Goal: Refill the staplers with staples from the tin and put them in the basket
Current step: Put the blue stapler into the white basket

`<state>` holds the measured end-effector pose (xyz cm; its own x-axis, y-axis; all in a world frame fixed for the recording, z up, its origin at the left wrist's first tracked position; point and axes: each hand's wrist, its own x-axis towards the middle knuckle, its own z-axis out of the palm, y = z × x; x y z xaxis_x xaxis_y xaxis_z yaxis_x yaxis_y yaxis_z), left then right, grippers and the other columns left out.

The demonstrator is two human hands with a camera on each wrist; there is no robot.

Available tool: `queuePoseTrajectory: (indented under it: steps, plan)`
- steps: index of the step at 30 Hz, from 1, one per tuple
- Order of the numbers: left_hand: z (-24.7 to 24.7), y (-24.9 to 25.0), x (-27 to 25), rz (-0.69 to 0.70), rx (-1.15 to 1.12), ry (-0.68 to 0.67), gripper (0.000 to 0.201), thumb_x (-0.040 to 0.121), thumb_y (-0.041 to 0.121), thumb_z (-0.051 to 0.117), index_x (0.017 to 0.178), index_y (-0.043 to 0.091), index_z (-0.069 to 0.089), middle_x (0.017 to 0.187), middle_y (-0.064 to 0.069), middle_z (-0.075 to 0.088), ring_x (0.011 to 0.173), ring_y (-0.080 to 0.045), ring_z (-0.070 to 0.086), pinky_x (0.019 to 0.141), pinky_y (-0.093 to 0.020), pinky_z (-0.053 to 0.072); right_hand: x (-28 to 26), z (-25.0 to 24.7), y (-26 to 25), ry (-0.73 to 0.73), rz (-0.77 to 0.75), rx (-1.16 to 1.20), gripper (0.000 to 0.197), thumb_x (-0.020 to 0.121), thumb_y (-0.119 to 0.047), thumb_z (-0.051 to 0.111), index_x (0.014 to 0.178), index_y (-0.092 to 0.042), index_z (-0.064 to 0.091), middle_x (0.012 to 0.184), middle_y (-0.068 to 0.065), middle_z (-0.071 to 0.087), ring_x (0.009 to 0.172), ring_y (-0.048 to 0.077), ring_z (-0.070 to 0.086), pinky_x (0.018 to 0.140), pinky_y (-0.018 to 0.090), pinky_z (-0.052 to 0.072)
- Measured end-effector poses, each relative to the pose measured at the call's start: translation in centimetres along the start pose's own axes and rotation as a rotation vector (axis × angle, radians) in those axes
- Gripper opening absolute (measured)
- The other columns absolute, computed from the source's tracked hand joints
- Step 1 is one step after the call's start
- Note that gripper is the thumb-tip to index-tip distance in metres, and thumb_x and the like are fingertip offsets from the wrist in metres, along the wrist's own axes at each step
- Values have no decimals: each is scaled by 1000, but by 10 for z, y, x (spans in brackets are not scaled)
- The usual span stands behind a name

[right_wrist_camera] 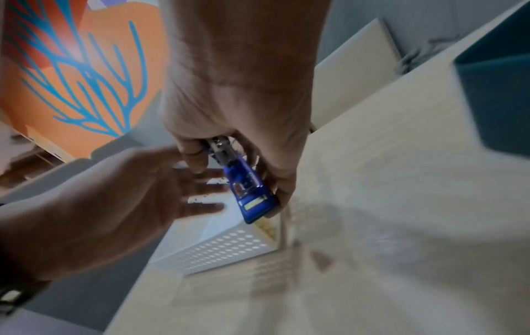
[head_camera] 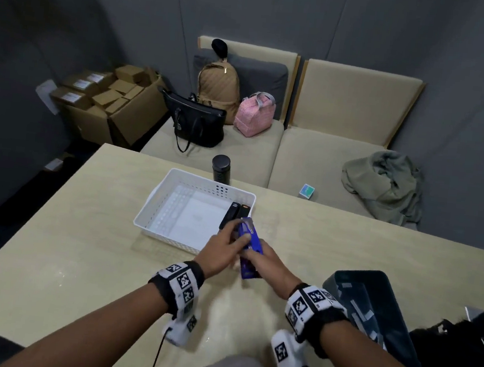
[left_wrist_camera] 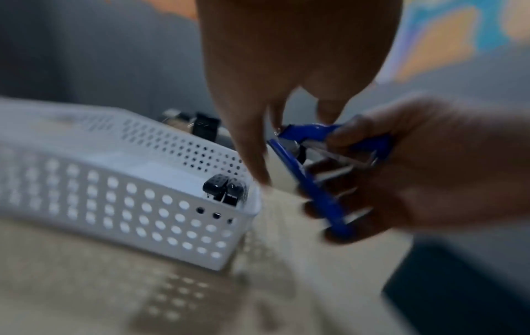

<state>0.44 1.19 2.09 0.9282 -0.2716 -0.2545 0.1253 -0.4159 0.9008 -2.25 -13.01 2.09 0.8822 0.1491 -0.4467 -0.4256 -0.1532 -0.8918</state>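
My right hand [head_camera: 259, 258] grips a blue stapler [head_camera: 248, 245] just above the table, at the near right corner of the white perforated basket [head_camera: 155, 204]. In the left wrist view the blue stapler [left_wrist_camera: 312, 181] is hinged partly apart and shows metal inside. My left hand [head_camera: 236, 236] reaches it with fairly straight fingers, one fingertip [left_wrist_camera: 329, 111] resting on the upper arm. Two black staplers [head_camera: 237, 215] lie along the basket's right wall. The dark teal tin [head_camera: 335, 282], with staple strips inside, stands on the table to the right of my right wrist.
A black flask [head_camera: 221, 169] stands at the table's far edge behind the basket. Beyond is a beige sofa [head_camera: 313, 149] with bags, a green jacket [head_camera: 384, 183] and a small box. A black object [head_camera: 462, 350] lies at the right edge. Cardboard boxes [head_camera: 109, 97] sit far left.
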Motion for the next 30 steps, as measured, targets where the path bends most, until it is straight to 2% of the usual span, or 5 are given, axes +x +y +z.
queuePoseTrajectory:
  steps: [6, 9, 19, 23, 30]
  plan:
    - [-44, 6, 20, -276, -214, -17, 32, 94, 12, 49, 126, 17, 49, 101, -9, 62, 81, -22, 61, 70, -35, 54, 16, 38, -21, -251, -102, -275, 77, 78, -9, 76, 142, -17, 33, 134, -3, 49, 122, 11, 49, 93, 10, 43]
    - [-78, 8, 39, -263, -120, 28, 15, 98, 11, 44, 107, 19, 53, 94, -8, 60, 73, -18, 55, 64, -29, 45, 23, 36, -13, -144, -119, -393, 85, 77, -25, 75, 149, -22, 29, 151, -6, 37, 138, 13, 37, 107, 26, 37]
    - [-90, -48, 121, -389, 185, -22, 27, 98, 14, 46, 117, 0, 56, 110, -22, 61, 90, -28, 54, 80, -32, 41, 35, 1, 1, 73, -117, -412, 46, 81, -5, 65, 123, -21, 58, 121, 2, 57, 105, 13, 56, 87, 18, 44]
    - [-69, -53, 127, -372, 319, -51, 39, 99, 20, 47, 135, 3, 50, 136, -20, 55, 122, -36, 53, 100, -36, 40, 33, -15, 10, 71, -68, -429, 42, 83, -7, 65, 122, -20, 57, 124, 1, 56, 106, 14, 56, 81, 16, 42]
    - [-46, -49, 136, -346, 348, -3, 38, 101, 32, 42, 129, 8, 52, 133, -19, 58, 120, -36, 55, 92, -34, 40, 31, -26, 21, 53, -33, -430, 39, 83, -7, 65, 119, -20, 59, 123, 4, 56, 107, 15, 56, 87, 20, 43]
